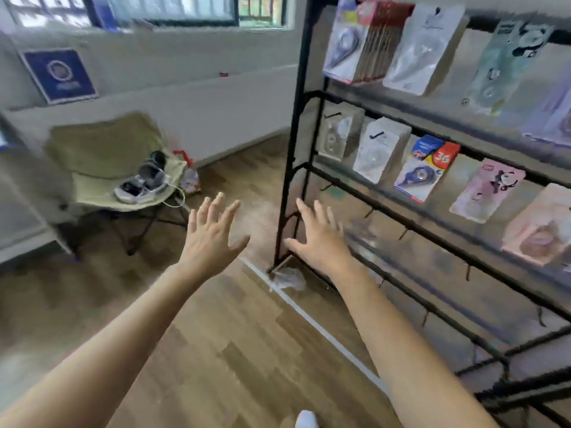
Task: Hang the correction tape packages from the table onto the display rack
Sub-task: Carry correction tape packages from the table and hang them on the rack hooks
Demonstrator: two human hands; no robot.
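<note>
Correction tape packages (pixel 426 168) hang on the rack (pixel 293 118); none is in hand. The left hand (pixel 213 236) and right hand (pixel 321 239) hold nothing, fingers spread. The packages are likely light, stiff, slick cards: pinch near the hang hole.

Left of me: olive folding chair (pixel 102 168), sneakers (pixel 142 183) on its seat, printed bag (pixel 190 180) on the wood floor (pixel 234 350) beside it. Blue poster (pixel 58 75) on the wall (pixel 185 97). White tape line (pixel 309 319) across the floor, crumpled clear plastic (pixel 289 279) touching it.
</note>
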